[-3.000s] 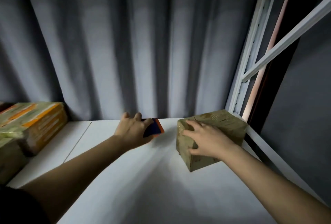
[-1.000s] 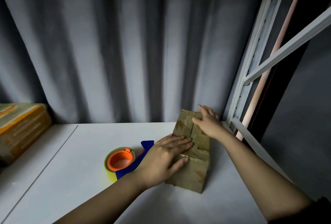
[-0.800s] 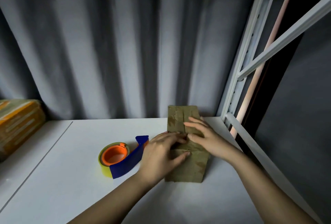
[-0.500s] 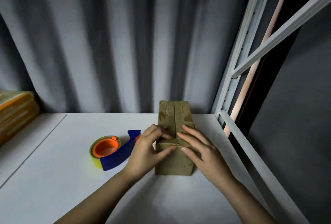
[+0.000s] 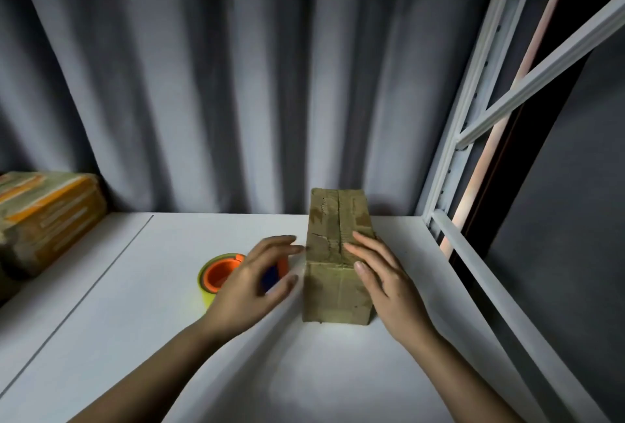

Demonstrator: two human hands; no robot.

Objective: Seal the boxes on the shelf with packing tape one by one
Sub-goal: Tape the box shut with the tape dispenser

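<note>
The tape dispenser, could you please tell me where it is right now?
In the head view, the tape dispenser sits on the white shelf, left of the cardboard box, partly hidden behind the left hand.

Head-worn, looking forward and down from close above onto the white shelf (image 5: 142, 338); grey curtain (image 5: 203, 84) far, upright post (image 5: 470, 91) right.

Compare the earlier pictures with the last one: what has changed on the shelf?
The left hand has left the box top and moved left over the tape dispenser, not yet gripping it. The right hand stays flat on the box; the box stays put.
</note>
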